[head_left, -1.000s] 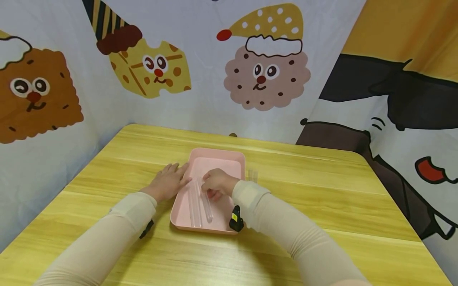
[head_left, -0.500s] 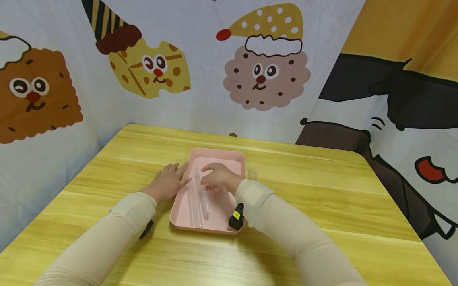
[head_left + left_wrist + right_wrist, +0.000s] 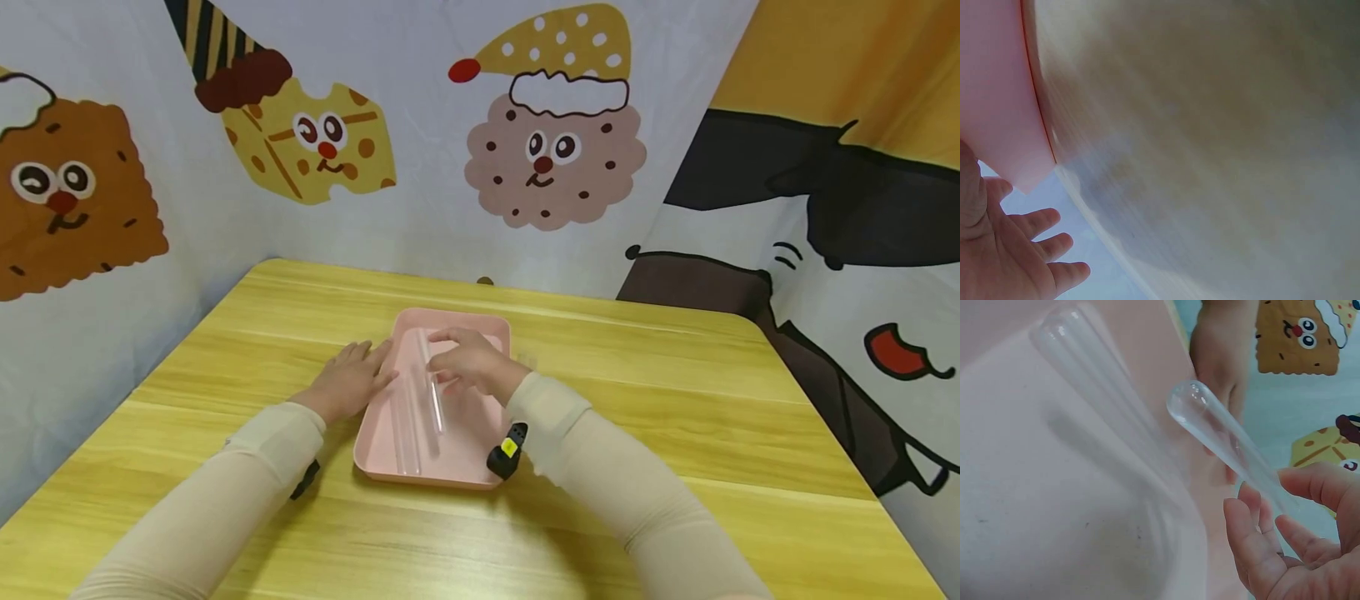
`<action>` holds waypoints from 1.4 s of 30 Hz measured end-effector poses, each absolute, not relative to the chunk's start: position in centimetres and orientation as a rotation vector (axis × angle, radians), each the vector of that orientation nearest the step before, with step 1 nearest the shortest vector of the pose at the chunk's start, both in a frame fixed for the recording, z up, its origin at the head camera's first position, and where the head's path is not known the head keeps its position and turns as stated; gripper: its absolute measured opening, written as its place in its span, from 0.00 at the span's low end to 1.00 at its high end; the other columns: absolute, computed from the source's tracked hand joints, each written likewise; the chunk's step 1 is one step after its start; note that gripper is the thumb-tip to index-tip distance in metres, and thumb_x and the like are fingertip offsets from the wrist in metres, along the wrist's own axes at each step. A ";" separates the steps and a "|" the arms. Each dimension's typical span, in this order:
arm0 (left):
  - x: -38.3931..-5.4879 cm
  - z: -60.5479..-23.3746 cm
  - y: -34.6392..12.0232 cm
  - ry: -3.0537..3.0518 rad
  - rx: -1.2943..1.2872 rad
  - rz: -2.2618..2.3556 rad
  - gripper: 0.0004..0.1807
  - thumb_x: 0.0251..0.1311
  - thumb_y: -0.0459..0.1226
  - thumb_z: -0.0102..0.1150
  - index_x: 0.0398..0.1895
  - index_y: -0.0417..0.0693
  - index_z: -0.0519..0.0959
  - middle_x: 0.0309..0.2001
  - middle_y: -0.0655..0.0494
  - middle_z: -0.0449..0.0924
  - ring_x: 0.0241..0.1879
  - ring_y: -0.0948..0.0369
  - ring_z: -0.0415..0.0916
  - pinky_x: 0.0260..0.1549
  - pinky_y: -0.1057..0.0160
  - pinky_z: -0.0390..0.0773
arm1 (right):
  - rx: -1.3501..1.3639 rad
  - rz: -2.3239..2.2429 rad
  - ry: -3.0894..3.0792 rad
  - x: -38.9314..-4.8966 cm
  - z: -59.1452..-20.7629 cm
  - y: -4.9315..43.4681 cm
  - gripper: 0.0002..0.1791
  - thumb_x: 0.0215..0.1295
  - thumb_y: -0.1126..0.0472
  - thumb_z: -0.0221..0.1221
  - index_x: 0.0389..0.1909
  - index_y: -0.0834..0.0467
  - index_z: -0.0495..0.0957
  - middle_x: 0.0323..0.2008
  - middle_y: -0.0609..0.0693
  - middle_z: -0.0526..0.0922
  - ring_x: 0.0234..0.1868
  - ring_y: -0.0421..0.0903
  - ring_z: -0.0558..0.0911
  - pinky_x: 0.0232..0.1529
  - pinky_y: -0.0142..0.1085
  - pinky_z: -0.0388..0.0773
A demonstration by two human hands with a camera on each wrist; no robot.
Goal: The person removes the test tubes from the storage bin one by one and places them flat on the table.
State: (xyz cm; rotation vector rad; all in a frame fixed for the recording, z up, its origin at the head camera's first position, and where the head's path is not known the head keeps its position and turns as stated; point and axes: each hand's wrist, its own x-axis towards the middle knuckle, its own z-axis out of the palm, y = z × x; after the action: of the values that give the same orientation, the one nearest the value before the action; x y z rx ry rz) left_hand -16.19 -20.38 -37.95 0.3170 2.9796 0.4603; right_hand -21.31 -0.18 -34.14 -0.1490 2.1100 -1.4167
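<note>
My right hand (image 3: 474, 362) pinches a clear test tube (image 3: 1222, 434) by its upper end, just above the pink tray (image 3: 468, 454). The tube slants, with its rounded end pointing towards me and away from the fingers. Other clear test tubes (image 3: 407, 442) lie side by side along the tray's left side; two rounded ends show in the right wrist view. My left hand (image 3: 345, 383) rests at the tray's left rim with fingers spread and straight. In the left wrist view those fingers (image 3: 1054, 247) are beside the pink wall and hold nothing.
The tray stands on a wood-grain table (image 3: 675, 417). Right of it, partly behind the right wrist, is a small clear object (image 3: 527, 361), too faint to make out. A cloth printed with cartoon food (image 3: 555, 158) hangs around the table's far and side edges.
My right hand has lifted the test tube from the tray's floor and moved it slightly away from me and to the right. The left hand stays at the rim.
</note>
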 end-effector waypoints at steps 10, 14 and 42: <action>-16.4 -38.1 -20.4 2.983 0.326 0.450 0.32 0.76 0.48 0.37 0.75 0.40 0.51 0.69 0.26 0.54 0.69 0.31 0.49 0.65 0.33 0.51 | -0.162 -1.492 2.104 -21.3 -33.2 0.5 0.31 0.60 0.68 0.62 0.65 0.55 0.69 0.58 0.58 0.75 0.42 0.52 0.84 0.36 0.41 0.85; -16.5 -38.2 -20.4 2.978 0.316 0.444 0.33 0.76 0.49 0.36 0.76 0.41 0.50 0.69 0.26 0.53 0.69 0.32 0.48 0.66 0.34 0.50 | -0.179 -1.539 2.081 -21.3 -33.0 0.8 0.31 0.60 0.70 0.61 0.66 0.56 0.69 0.60 0.58 0.73 0.43 0.54 0.84 0.36 0.42 0.85; -16.3 -37.8 -20.4 2.938 0.324 0.446 0.33 0.76 0.48 0.36 0.76 0.40 0.48 0.70 0.26 0.51 0.70 0.32 0.46 0.67 0.34 0.48 | -0.125 -1.742 2.001 -20.6 -32.7 5.7 0.33 0.61 0.70 0.58 0.68 0.52 0.66 0.47 0.61 0.79 0.38 0.50 0.82 0.42 0.44 0.83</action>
State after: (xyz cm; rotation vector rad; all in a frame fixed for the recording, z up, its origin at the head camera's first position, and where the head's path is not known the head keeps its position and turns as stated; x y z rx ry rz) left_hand -16.26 -20.37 -37.81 0.3245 2.9383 0.4457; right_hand -20.61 5.74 -32.69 -0.1253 2.0014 -1.7421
